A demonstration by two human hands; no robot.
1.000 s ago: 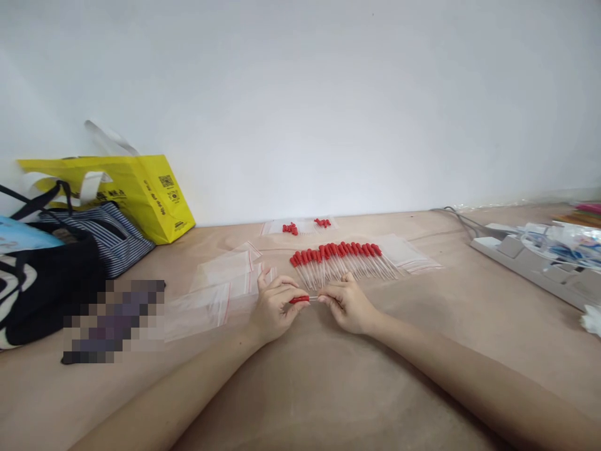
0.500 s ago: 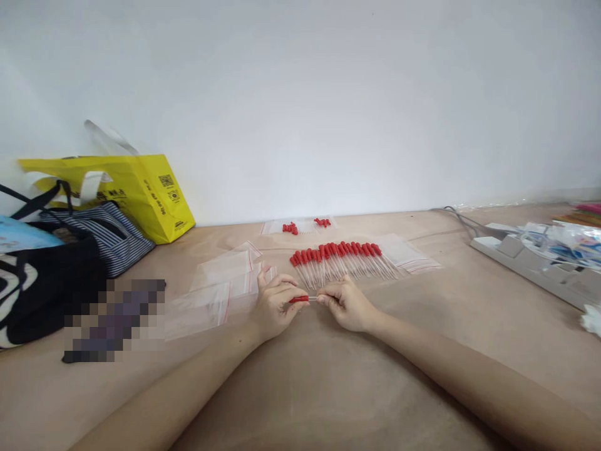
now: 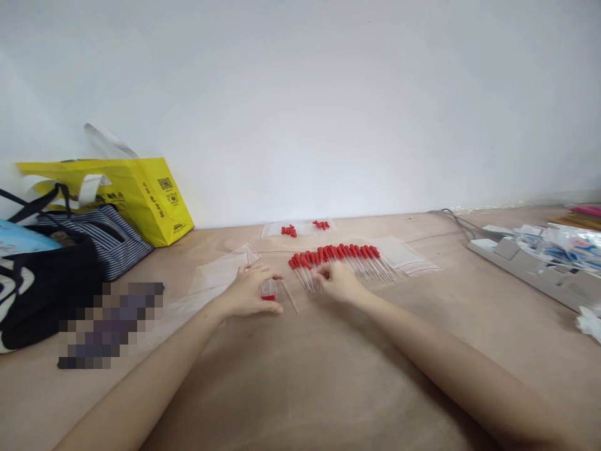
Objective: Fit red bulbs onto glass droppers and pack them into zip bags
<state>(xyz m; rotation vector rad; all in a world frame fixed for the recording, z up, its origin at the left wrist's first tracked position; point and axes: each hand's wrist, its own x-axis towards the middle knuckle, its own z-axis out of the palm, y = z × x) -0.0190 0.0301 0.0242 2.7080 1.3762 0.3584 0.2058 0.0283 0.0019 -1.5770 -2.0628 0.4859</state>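
My left hand (image 3: pixel 253 291) hovers low over the table, its thumb and fingers apart. A short red rubber bulb (image 3: pixel 268 297) shows between its thumb and fingers, and a thin clear tube (image 3: pixel 290 298) slants down just beyond its fingertips. My right hand (image 3: pixel 340 283) is closed in a pinch at the left part of a row of droppers (image 3: pixel 350 252), clear stems with red bulbs. Its fingertips are on the stem of a dropper (image 3: pixel 306 259) there; blur hides the exact contact.
Clear zip bags (image 3: pixel 216 270) lie left of my hands, with another bag (image 3: pixel 408 255) right of the row. Small red bulbs (image 3: pixel 288 231) rest on a bag by the wall. A yellow bag (image 3: pixel 154 200) stands left; a white tray (image 3: pixel 521 266) of packets is right.
My hands have moved apart. The left went left and loosened from the red-bulbed dropper it held; the right let go of the tube end and moved up to the row.
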